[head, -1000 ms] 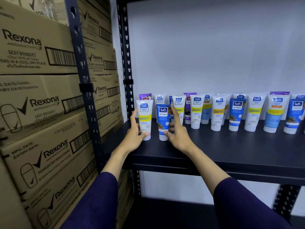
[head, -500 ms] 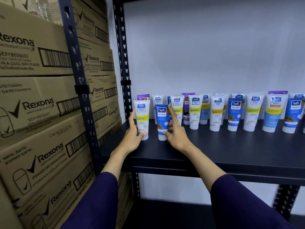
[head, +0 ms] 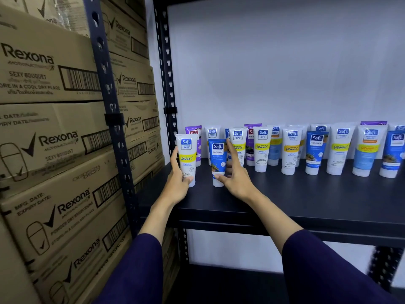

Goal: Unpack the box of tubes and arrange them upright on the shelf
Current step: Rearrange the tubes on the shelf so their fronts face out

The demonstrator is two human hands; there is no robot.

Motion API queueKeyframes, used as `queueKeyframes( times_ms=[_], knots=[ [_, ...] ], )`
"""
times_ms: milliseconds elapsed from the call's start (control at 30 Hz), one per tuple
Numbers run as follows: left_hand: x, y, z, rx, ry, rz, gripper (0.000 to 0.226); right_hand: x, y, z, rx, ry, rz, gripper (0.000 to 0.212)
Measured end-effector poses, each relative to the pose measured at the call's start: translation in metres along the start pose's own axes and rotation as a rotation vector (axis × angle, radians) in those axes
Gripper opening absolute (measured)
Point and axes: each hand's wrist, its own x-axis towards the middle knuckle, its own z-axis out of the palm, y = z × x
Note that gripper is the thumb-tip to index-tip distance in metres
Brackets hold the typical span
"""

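The person's left hand (head: 178, 183) holds a white tube (head: 187, 159) between the thumb, low on its front, and the index finger, which lies along its left side. The right hand (head: 235, 178) pinches a blue tube (head: 218, 162) in the same way: the thumb presses near the cap and the fingers reach up along the right side. Both tubes stand upright on their caps on the dark shelf (head: 285, 200), close to each other but with a gap between them.

To the right of the right hand, a front row of tubes (head: 291, 150) runs on toward the edge of the view, all upright with the labels forward. Behind both grips, against the white wall, a second row of tubes (head: 212, 133) stands, partly hidden.

As a judgement, the task looks far along. Many tubes are already arranged, and the two tubes in the hands seem to close the left end of the front row. What is left appears to be small: to let go of these two without tipping them. The box of tubes is not in view, so it cannot be told whether more tubes wait inside. The brown cartons (head: 54, 139) stacked left of the left hand belong to another product.
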Motion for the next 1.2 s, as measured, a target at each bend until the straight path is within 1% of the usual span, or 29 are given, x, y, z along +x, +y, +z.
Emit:
queueKeyframes(
  times_ms=[133,367,567,633,700,733,833,867,933,1000,1100,1200],
  knots=[
    [-0.002,0.001,-0.001,0.005,-0.008,-0.007,0.099,0.002,0.001,0.000,0.017,-0.005,0.019,0.105],
    [-0.002,0.001,-0.002,-0.016,-0.018,-0.012,0.098,-0.005,0.008,-0.018,-0.037,0.074,0.070,0.106],
    [-0.004,0.005,0.002,-0.040,-0.032,-0.009,0.098,-0.016,0.011,-0.033,-0.048,0.108,0.044,0.112],
    [-0.008,0.011,0.004,-0.072,-0.008,0.011,0.098,-0.018,0.010,-0.035,-0.038,0.112,0.036,0.111],
    [-0.017,0.023,0.010,-0.104,0.083,0.048,0.093,-0.021,0.006,-0.036,-0.012,0.124,0.051,0.105],
    [-0.022,0.030,0.015,-0.103,0.162,0.052,0.087,-0.022,0.004,-0.037,0.011,0.140,0.067,0.100],
    [-0.037,0.049,0.033,-0.065,0.433,0.029,0.065,-0.026,-0.001,-0.045,0.031,0.204,0.131,0.078],
    [-0.038,0.052,0.039,-0.049,0.481,0.048,0.059,-0.028,-0.003,-0.050,0.022,0.223,0.145,0.071],
    [-0.036,0.062,0.050,-0.022,0.490,0.139,0.051,-0.029,-0.008,-0.060,-0.007,0.245,0.161,0.060],
    [-0.029,0.078,0.057,-0.014,0.454,0.206,0.046,-0.027,-0.014,-0.071,-0.042,0.253,0.162,0.054],
    [-0.009,0.103,0.062,-0.017,0.380,0.254,0.040,-0.014,-0.023,-0.089,-0.113,0.251,0.139,0.049],
    [0.019,0.122,0.066,0.057,0.308,0.296,0.035,0.006,-0.028,-0.104,-0.225,0.235,0.103,0.043]
  ],
)
